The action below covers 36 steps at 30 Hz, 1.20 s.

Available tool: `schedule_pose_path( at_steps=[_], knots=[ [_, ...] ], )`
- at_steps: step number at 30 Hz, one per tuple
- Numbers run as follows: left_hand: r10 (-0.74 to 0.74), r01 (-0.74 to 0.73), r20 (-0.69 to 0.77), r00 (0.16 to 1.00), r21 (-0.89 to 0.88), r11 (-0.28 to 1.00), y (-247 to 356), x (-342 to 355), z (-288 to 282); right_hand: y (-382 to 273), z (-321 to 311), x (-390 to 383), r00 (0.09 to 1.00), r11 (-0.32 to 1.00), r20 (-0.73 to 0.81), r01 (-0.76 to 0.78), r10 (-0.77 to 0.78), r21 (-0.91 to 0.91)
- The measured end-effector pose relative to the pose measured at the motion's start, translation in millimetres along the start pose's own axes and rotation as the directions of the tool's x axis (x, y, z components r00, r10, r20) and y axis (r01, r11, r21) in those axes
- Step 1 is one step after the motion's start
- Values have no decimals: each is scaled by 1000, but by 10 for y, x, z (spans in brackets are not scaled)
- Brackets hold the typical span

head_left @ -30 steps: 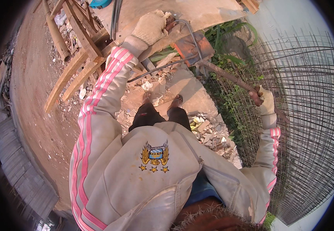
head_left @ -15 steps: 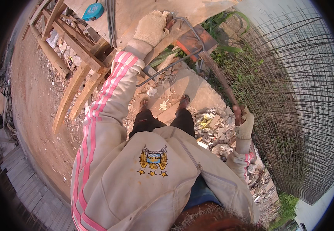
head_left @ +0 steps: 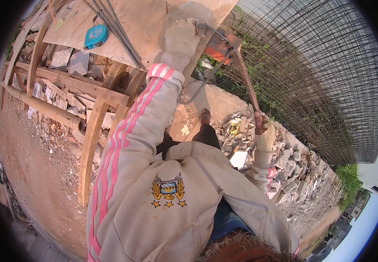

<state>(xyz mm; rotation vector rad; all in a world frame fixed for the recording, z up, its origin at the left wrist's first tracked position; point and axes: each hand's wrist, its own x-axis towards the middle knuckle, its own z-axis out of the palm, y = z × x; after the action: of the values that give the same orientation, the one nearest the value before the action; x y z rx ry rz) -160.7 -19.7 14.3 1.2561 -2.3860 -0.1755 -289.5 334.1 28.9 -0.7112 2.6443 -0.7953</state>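
Observation:
My left hand (head_left: 181, 38), in a knitted cream glove, is closed around a thin steel rod (head_left: 203, 89) at the edge of a plywood-topped bench (head_left: 154, 26). Several bends shape the rod into a partial frame; its lower corner hangs off the bench edge. To the right, my right hand (head_left: 265, 133), also gloved, grips the lower end of a long rusty bending bar (head_left: 246, 81). The bar's upper end meets the rod next to an orange metal piece (head_left: 220, 47). My left fingertips are mostly hidden behind the glove.
A teal tape measure (head_left: 96, 36) and several straight steel rods (head_left: 114, 30) lie on the plywood. A nail (head_left: 166, 7) stands up from it. Timber legs (head_left: 90, 148) and a bamboo pole (head_left: 45, 107) are at left. Broken rubble (head_left: 291, 174) and tall steel mesh (head_left: 324, 78) lie right.
The view has turned, shifting the bench and mesh in the picture. My right hand and the bar's lower end appear slightly farther left and higher. Both hands keep their holds.

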Motion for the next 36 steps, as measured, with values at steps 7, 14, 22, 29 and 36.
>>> schedule_pose_path(
  at_steps=[7, 14, 22, 29, 36],
  knots=[
    [26, -31, -65, 998, -79, 996, -10, -36, 19, -109, 503, -426, 991, 982, -129, -6, 30, 187],
    [-6, 5, -17, 1000, -72, 997, -19, 37, 53, 146, 236, -319, 927, 856, 374, -167, -33, 490],
    [33, -30, -46, 998, 64, 997, -99, 87, 146, 880, -216, -723, 619, 646, 785, -607, 19, 463],
    [93, -88, -100, 991, 45, 995, -104, 76, 154, 539, -327, -1104, 774, 682, 614, -534, 156, 499],
    [5, -6, -39, 999, -18, 1000, -29, 86, 151, -210, -35, -1599, 733, 610, 608, -641, 305, 466]
  ],
)
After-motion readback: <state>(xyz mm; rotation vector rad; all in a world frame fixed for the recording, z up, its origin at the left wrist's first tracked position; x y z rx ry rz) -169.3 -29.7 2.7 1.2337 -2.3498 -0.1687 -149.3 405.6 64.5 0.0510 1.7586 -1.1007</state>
